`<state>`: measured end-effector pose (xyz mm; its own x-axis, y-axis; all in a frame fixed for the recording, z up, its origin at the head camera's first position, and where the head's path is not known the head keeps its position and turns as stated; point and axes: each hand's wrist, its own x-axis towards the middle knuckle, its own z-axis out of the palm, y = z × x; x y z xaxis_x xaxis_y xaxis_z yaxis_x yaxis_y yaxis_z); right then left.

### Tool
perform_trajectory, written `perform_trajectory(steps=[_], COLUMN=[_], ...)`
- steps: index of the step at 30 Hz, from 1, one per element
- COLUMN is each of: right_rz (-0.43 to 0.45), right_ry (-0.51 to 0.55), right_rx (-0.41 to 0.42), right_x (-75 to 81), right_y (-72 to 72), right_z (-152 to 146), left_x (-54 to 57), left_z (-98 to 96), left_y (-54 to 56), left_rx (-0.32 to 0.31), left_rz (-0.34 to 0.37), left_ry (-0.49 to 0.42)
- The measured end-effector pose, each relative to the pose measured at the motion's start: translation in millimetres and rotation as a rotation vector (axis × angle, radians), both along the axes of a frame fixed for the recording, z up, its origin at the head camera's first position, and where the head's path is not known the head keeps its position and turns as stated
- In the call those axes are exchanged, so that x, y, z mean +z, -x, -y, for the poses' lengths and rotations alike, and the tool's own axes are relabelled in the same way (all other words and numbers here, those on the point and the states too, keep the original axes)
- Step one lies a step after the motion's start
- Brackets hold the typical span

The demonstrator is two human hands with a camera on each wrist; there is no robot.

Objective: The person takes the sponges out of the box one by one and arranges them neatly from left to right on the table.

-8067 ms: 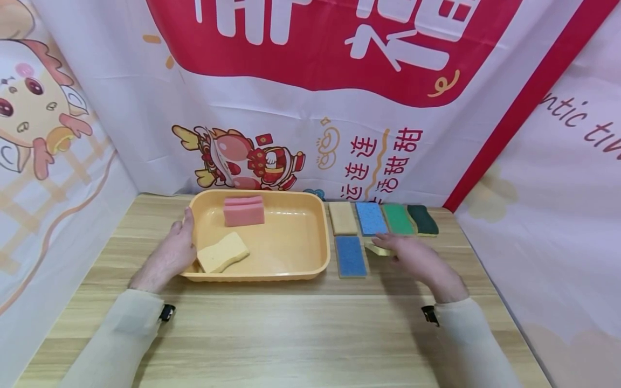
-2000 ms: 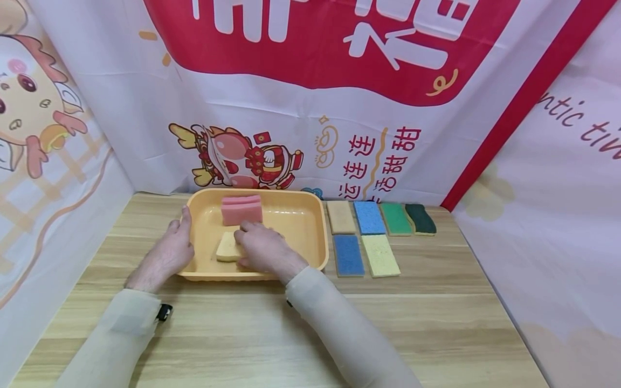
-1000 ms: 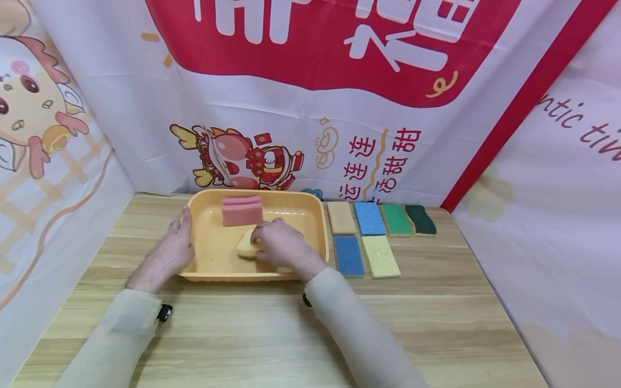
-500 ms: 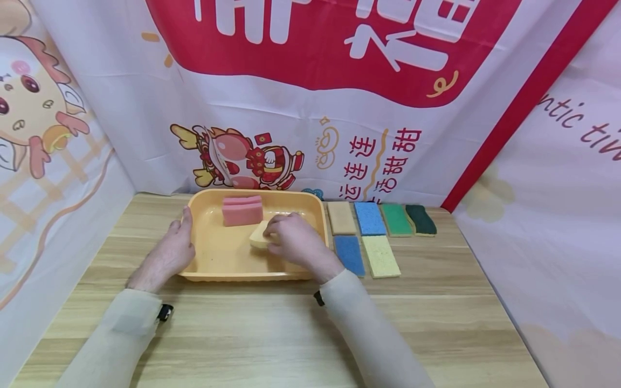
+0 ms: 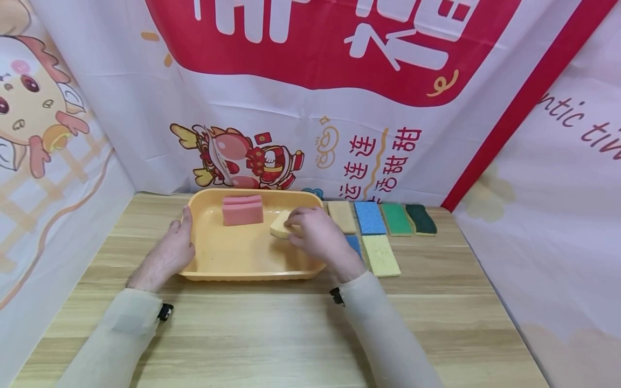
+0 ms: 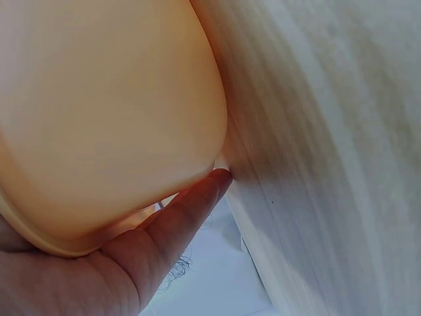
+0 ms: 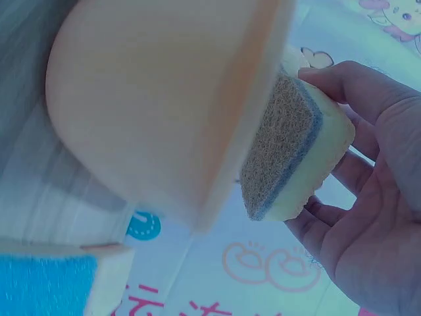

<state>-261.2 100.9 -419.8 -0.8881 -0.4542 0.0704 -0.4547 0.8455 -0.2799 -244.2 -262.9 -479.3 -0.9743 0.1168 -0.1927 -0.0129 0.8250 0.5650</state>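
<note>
A shallow orange-yellow plastic tray (image 5: pixel 233 253) sits on the wooden table. My left hand (image 5: pixel 170 250) grips its left end; in the left wrist view, one digit of that hand (image 6: pixel 131 263) lies along the tray's outer wall. Above the right part of the tray, my right hand (image 5: pixel 317 237) pinches a pale yellow sponge (image 5: pixel 280 223). The right wrist view shows the greyish-brown scouring underside of this sponge (image 7: pixel 279 145), held by its edges between thumb and fingers. Two pink sponges (image 5: pixel 242 211) stand on edge side by side at the tray's back left.
Right of the tray lie a beige sponge (image 5: pixel 342 217), light blue sponge (image 5: pixel 370 217), green sponge (image 5: pixel 397 219) and dark green sponge (image 5: pixel 421 220) in a back row. In front are a darker blue sponge (image 5: pixel 355 245), partly hidden by my arm, and a yellow sponge (image 5: pixel 381 256). A printed cloth (image 5: pixel 310 108) hangs behind.
The yellow sponge has gone from the tray's front left, in my right hand, rightward and up above its right part. Earlier that hand set another yellow sponge beside the blue one. My left hand stays put.
</note>
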Motion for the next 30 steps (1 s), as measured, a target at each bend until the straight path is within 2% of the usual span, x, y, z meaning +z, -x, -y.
perform_trajectory(steps=[9, 16, 25, 30], right_rz=[-0.045, -0.112, -0.064, -0.103], right_ry=[0.011, 0.044, 0.113, 0.131], right_rx=[-0.025, -0.02, -0.074, -0.081], right_x=[5.2, 5.8, 7.9, 5.3], right_y=[0.6, 3.1, 6.1, 5.2], right_z=[-27.4, -52.3, -81.1, -99.0], left_x=[-1.3, -2.7, -2.2, -1.1], left_z=[0.3, 0.0, 0.6, 0.1], left_y=[1.7, 2.3, 2.4, 2.1], left_rx=[0.006, -0.009, 0.003, 0.008], left_rz=[0.017, -0.021, 0.008, 0.014], left_ry=[0.0, 0.036, 0.021, 0.016])
